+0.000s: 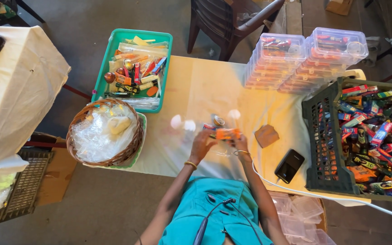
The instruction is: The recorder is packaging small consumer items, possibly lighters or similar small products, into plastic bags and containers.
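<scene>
While both of my hands meet over the cloth-covered table (pixel 196 86), the small orange packet (pixel 228 134) sits between them, its long axis running roughly from nine o'clock to three o'clock across my view. My right hand (pixel 240 144) is closed on the packet's right end from below, fingers wrapped narrowly around it, so that hand carries it. My left hand (pixel 201 144) comes in from eight o'clock; its fingertips reach the packet's left end, but motion blur keeps me from telling whether they pinch it or only touch. From the left hand the packet lies toward two o'clock, just beside the fingertips; the right hand is the nearer one, already on it. A small round tin (pixel 218 120) stands on the table at twelve o'clock from the packet, close but apart. At one to two o'clock a brown cardboard piece (pixel 266 135) lies flat, and a dark phone (pixel 289 165) with a white cable rests at four o'clock. Farther right, at three o'clock, the dark crate (pixel 316 136) is heaped with colourful packets; stacked clear boxes (pixel 277 59) sit at one o'clock. To the left, a wicker basket (pixel 75 145) lined with plastic is at nine o'clock and a green tray (pixel 103 75) of mixed items at ten o'clock.
</scene>
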